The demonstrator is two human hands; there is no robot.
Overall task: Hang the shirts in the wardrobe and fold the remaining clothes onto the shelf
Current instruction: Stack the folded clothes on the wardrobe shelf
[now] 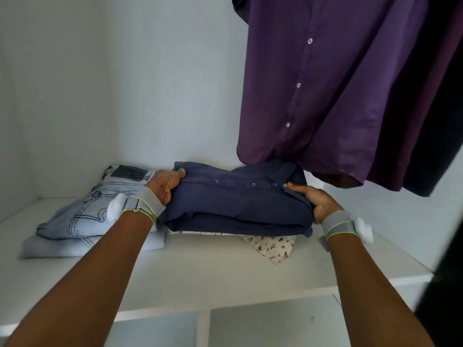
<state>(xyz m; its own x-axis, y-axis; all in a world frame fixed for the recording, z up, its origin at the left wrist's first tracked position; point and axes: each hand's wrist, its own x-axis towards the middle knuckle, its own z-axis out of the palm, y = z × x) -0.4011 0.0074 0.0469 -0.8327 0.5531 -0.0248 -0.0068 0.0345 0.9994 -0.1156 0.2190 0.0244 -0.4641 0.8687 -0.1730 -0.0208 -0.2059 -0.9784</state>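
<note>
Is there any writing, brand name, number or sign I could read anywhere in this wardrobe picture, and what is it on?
No text can be read anywhere.
The dark grey waistband patch on the folded light-blue denim jeans: too blurred to read any brand or number.
The folded navy button-up shirt, held by the left hand and right hand: no lettering visible.
The hanging purple button-up shirt: no lettering visible.

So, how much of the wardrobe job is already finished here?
Done: a purple shirt hangs, and folded jeans lie on the shelf. In hand: the left hand and right hand grip a folded navy shirt on a printed garment. Any clothes left are out of view.
</note>
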